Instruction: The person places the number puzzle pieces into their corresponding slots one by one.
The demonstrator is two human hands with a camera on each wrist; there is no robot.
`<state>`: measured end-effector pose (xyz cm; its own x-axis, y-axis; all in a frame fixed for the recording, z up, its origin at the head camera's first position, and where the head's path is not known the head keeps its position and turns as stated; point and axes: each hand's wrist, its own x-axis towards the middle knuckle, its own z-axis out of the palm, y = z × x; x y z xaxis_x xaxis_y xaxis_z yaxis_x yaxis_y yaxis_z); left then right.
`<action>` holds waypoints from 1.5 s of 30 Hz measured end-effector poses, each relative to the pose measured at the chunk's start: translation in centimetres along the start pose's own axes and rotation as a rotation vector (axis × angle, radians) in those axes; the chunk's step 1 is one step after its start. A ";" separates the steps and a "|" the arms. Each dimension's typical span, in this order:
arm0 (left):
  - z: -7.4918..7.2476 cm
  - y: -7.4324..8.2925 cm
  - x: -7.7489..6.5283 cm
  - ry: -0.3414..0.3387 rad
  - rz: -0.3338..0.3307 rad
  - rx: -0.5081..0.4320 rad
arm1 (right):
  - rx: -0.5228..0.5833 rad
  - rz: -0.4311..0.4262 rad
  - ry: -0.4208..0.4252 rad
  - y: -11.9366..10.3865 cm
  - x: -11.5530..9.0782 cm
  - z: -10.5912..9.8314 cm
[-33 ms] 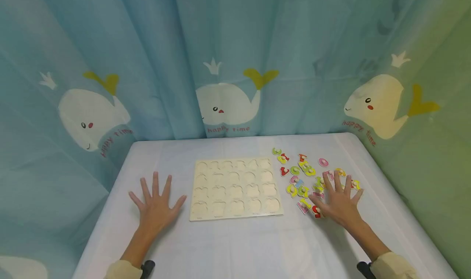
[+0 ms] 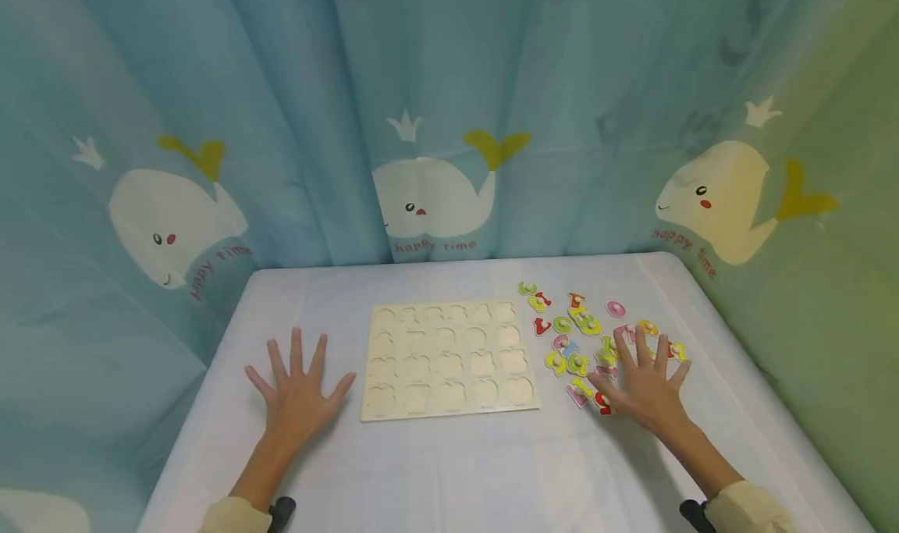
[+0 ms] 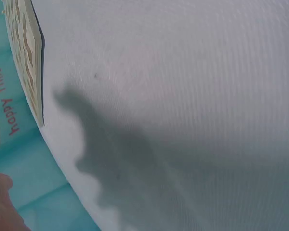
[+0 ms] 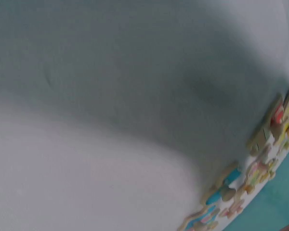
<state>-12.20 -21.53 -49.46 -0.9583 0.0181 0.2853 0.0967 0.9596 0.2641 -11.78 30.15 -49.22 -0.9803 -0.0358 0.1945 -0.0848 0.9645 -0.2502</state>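
Note:
Fingers spread wide, my left hand (image 2: 291,404) is held over the white table to the left of a pale wooden puzzle board (image 2: 449,371), holding nothing. Rows of shaped recesses cover the board, and no pieces sit in them. On the right, my right hand (image 2: 649,392) is spread too, above a scatter of colourful letter pieces (image 2: 584,321); it covers some of them and grips none. The right wrist view shows the pieces' small knobs (image 4: 228,194). A bit of the left hand (image 3: 2,202) shows at the corner of the left wrist view.
The white-covered table (image 2: 435,478) ends at a blue curtain (image 2: 295,127) printed with whales, which hangs behind and along the sides. Some letter pieces overlap one another, and a pink ring-shaped piece (image 2: 616,309) lies apart near the back.

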 end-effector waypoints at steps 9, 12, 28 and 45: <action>1.1 0.5 -0.4 -0.099 -0.023 -0.248 | 0.140 0.032 0.081 1.9 2.2 -0.3; 1.4 0.6 -1.1 -0.181 -0.008 -0.311 | 0.204 0.062 0.063 2.5 3.7 -0.3; 3.0 0.9 -1.8 -0.263 0.103 -0.397 | 0.355 0.209 -0.136 4.9 10.6 0.8; 3.8 1.8 -2.6 -0.176 0.202 -0.435 | 0.483 0.332 -0.140 6.3 12.0 2.1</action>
<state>-10.58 -18.78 -53.18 -0.9360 0.2744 0.2205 0.3520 0.7268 0.5898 -24.46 35.26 -50.49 -0.9796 0.1813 -0.0862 0.1904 0.7031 -0.6851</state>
